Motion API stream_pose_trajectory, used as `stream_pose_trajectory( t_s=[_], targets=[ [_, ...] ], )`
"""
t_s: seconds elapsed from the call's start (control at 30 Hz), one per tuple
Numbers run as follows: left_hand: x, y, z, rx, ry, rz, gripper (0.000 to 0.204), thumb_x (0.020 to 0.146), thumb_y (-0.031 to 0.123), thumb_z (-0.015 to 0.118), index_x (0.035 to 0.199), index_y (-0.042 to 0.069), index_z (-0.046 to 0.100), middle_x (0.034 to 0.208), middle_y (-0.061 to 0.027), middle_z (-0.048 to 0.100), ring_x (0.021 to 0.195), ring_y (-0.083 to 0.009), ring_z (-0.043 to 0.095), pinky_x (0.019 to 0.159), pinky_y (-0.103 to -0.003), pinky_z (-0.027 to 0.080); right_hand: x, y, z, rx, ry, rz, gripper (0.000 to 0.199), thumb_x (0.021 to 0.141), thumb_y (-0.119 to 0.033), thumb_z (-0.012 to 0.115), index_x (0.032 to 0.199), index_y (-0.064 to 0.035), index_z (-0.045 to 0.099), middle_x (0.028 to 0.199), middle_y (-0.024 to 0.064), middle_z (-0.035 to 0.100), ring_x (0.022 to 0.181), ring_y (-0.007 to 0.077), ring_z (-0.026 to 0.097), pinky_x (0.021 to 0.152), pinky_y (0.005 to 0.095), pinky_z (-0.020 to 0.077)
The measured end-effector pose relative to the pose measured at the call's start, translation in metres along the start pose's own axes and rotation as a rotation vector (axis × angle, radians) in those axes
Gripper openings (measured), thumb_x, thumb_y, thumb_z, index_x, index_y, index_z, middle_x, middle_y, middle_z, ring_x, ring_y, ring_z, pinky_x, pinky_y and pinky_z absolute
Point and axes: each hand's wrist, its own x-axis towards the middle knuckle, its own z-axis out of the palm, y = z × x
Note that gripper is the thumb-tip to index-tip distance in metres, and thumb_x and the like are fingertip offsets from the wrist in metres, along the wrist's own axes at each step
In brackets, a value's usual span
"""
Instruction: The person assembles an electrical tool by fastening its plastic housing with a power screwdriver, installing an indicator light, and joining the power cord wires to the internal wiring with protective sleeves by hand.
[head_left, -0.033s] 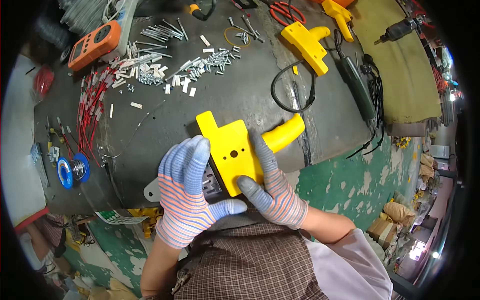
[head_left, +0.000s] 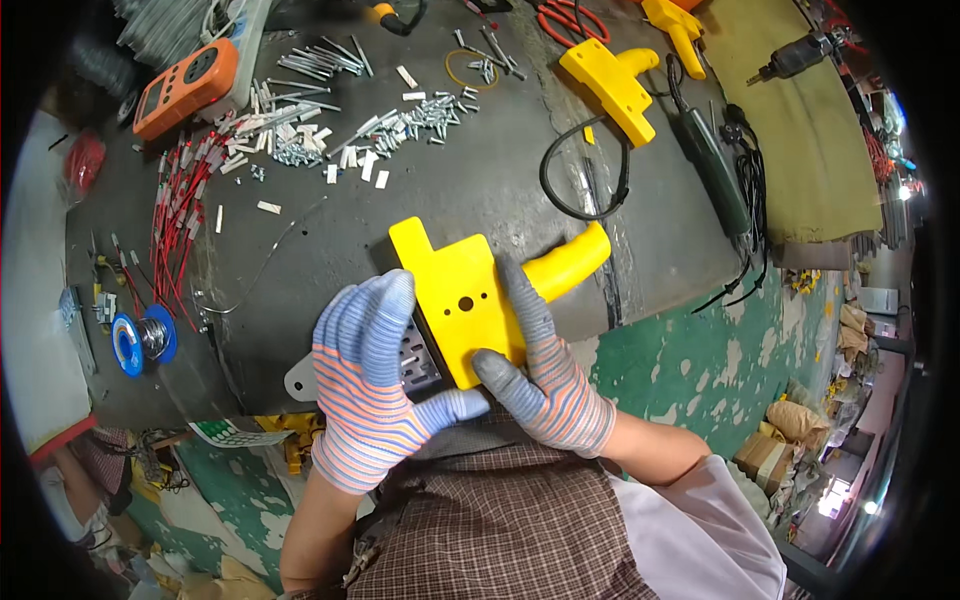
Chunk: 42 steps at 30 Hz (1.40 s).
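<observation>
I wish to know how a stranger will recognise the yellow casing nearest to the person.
On the dark table, find the near edge. There, between the striped-gloved left hand and right hand, is the yellow casing, its curved handle pointing right. Similar yellow casings lie farther away, but only this one is between the hands.

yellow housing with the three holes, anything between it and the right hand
Nothing visible besides its glove: the right hand has its fingers on the yellow housing. The slotted grey part lies to the housing's left, away from that hand.
</observation>
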Motion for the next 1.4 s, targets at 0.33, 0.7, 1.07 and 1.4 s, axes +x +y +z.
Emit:
stream_pose_trajectory(
  t_s=[0.33, 0.7, 1.07, 1.4],
  targets=[
    [-0.003, -0.003, 0.003, 0.002, 0.035, 0.023, 0.097, 0.061, 0.053, 0.081, 0.136, 0.007, 0.039, 0.128, -0.0147, 0.049, 0.115, -0.0358, 0.048, 0.099, -0.050, 0.035, -0.030, 0.012, 0.017, 0.531, 0.428, 0.157, 0.025, 0.090, -0.008, 0.065, 0.114, -0.0036, 0.057, 0.100, 0.0051, 0.063, 0.094, 0.0110, 0.060, 0.084, 0.0273, 0.0500],
    [0.007, 0.002, 0.007, 0.133, 0.028, 0.119, 0.093, 0.063, 0.051, 0.082, 0.134, 0.007, 0.042, 0.128, -0.0163, 0.048, 0.116, -0.0346, 0.048, 0.096, -0.047, 0.042, -0.033, 0.009, -0.022, -0.231, 0.243, -0.044, 0.023, 0.088, -0.011, 0.065, 0.110, -0.0010, 0.065, 0.087, 0.0130, 0.067, 0.077, 0.0218, 0.065, 0.075, 0.0301, 0.0513],
    [0.005, -0.001, 0.003, 0.149, 0.053, 0.183, 0.083, 0.063, 0.052, 0.081, 0.125, 0.011, 0.046, 0.121, -0.0140, 0.050, 0.112, -0.0347, 0.048, 0.099, -0.055, 0.037, 0.049, 0.027, -0.299, -1.347, 0.469, 0.280, 0.065, 0.081, -0.032, 0.068, 0.138, -0.0128, 0.044, 0.118, 0.0216, 0.058, 0.109, 0.0377, 0.057, 0.095, 0.0432, 0.0445],
    [0.016, -0.008, -0.002, 0.129, 0.016, 0.181, 0.083, 0.062, 0.054, 0.080, 0.125, 0.011, 0.047, 0.118, -0.0137, 0.052, 0.113, -0.0345, 0.050, 0.106, -0.056, 0.033, 0.028, -0.053, -0.217, 0.957, 0.331, 0.016, 0.036, 0.083, -0.019, 0.064, 0.114, -0.0022, 0.056, 0.080, 0.0065, 0.063, 0.074, 0.0224, 0.064, 0.080, 0.0419, 0.0547]
  ],
)
